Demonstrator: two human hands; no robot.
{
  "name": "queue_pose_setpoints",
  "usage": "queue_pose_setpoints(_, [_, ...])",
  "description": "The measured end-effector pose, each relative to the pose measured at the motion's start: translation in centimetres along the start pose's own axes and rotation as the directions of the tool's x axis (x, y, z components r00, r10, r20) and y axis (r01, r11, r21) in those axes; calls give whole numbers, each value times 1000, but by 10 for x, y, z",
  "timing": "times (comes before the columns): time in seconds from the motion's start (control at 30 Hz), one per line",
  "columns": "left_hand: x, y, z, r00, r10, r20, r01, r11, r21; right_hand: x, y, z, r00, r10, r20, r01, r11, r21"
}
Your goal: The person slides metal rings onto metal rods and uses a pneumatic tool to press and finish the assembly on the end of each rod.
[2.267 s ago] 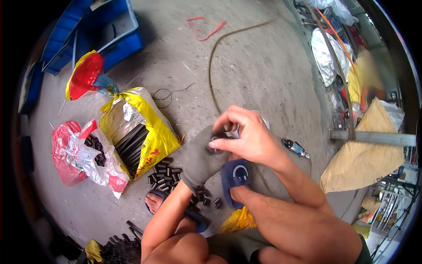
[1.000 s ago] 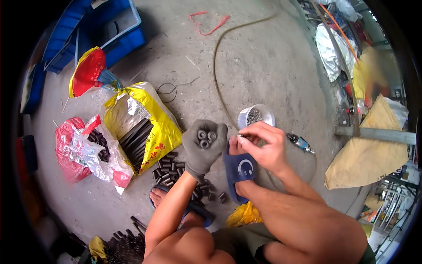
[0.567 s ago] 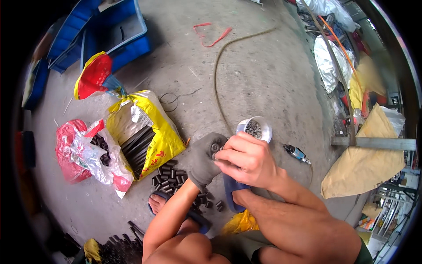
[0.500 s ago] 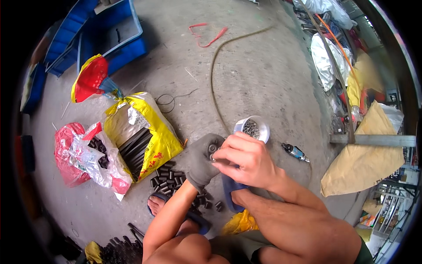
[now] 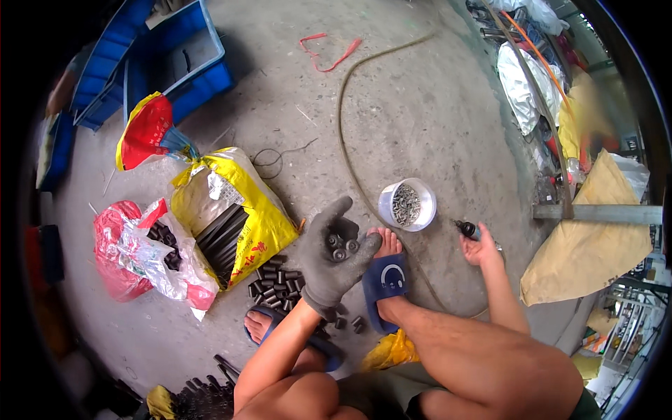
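My left hand (image 5: 332, 262) wears a grey glove. Its fingers curl up around several short black cylinders (image 5: 339, 250), whose ends show metal centres. My bare right hand (image 5: 481, 245) is off to the right, its fingers round a small hand-held power tool (image 5: 467, 229) with a dark tip; most of the tool's body is hidden by the hand. Between the hands stands a round white tub (image 5: 426, 219) holding many small metal fittings (image 5: 406, 204). Below and left of my gloved hand, loose black cylinders (image 5: 278, 287) lie in a pile on the floor.
A yellow bag (image 5: 269, 220) of long black tubes and a red-and-white plastic bag (image 5: 122, 241) of short pieces lie to the left. Blue crates (image 5: 203, 77) stand farther back. A hose (image 5: 341, 115) curves across the concrete. My slippered feet (image 5: 385, 280) flank the pile.
My right hand has left the gloved hand and moved right to the power tool on the floor. The gloved left hand has opened up somewhat, showing the cylinders in its palm.
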State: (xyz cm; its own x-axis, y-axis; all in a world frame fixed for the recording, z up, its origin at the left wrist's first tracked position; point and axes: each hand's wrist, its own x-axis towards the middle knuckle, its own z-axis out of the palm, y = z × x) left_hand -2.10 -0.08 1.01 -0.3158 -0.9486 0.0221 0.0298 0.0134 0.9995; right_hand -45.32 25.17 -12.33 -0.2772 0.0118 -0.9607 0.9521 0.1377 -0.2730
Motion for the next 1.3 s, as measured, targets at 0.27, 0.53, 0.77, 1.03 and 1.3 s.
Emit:
queue_pose_setpoints(0.27, [13, -13, -3, 935, 353, 41, -355, 924, 141, -2, -3, 8, 998, 19, -55, -15, 998, 61])
queue_pose_setpoints(0.53, [17, -5, 0, 981, 189, -49, -183, 978, 105, -98, 49, 61, 919, -247, 306, 77, 876, 476])
queue_pose_setpoints(0.77, [22, -12, 2, 959, 275, 67, -280, 957, 74, -223, 93, 171, 557, -728, 400, 549, 684, 480])
queue_pose_setpoints(1.03, [37, 0, 12, 923, 330, 195, -344, 938, 43, -314, 137, 256, -230, -542, 808, 733, 451, 510])
queue_pose_setpoints(1.3, [41, 6, 12, 943, 255, 215, -258, 966, -13, -316, 184, 260, -60, -573, 818, 877, 360, 316])
